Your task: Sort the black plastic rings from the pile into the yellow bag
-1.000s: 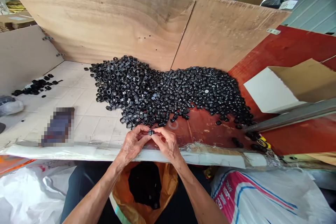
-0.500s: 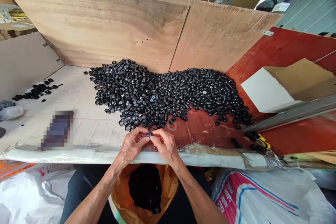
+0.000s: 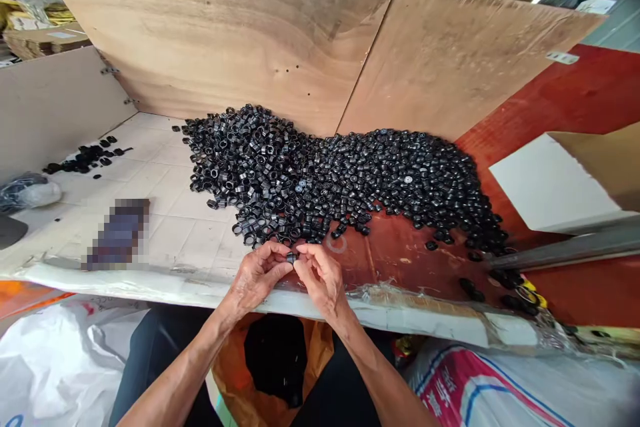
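Pinching a small black ring (image 3: 291, 257) between my left fingers (image 3: 273, 257) and right fingers (image 3: 306, 255), both closed on it, I hold it over the desk (image 3: 395, 260) near its front edge, a heap of matching rings (image 3: 320, 180) just beyond, an orange bag (image 3: 227, 367) below.

The hands (image 3: 257, 277) mostly hide the small black piece (image 3: 291, 257) they pinch.
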A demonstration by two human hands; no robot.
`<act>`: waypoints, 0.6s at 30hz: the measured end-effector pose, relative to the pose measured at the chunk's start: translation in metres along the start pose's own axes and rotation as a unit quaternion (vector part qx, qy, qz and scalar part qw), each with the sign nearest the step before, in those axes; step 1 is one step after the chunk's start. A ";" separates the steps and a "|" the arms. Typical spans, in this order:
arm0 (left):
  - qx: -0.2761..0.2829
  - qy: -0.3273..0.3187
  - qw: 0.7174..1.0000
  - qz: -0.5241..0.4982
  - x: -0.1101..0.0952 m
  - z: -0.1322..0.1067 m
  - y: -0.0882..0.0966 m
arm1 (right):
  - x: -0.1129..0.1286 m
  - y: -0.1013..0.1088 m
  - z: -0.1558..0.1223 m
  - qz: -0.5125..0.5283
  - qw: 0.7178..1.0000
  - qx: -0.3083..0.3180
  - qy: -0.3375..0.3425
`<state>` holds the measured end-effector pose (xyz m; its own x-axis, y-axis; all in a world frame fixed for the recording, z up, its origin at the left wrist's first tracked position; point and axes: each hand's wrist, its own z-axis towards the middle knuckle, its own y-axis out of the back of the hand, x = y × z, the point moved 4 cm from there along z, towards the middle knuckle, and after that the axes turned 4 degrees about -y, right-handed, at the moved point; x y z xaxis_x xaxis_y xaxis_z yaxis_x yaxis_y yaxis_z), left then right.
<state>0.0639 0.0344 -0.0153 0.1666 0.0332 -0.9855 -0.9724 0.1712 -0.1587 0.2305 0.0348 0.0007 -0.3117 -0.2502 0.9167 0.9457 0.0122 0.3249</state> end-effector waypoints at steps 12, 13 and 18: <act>0.030 -0.162 0.943 0.289 -0.017 -0.007 0.001 | -0.015 -0.009 0.000 0.104 0.981 0.102 -0.131; 0.046 -0.174 0.935 0.307 -0.018 -0.010 -0.001 | -0.015 -0.008 -0.002 0.098 0.981 0.098 -0.139; 0.109 -0.147 0.918 0.351 -0.037 -0.035 -0.001 | -0.009 0.002 -0.010 0.021 0.981 0.144 -0.130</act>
<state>0.0531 -0.0017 0.0193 -0.4207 0.4695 -0.7763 -0.8068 0.1978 0.5568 0.2365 0.0279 -0.0093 -0.3208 0.0120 0.9471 0.9050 0.2990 0.3027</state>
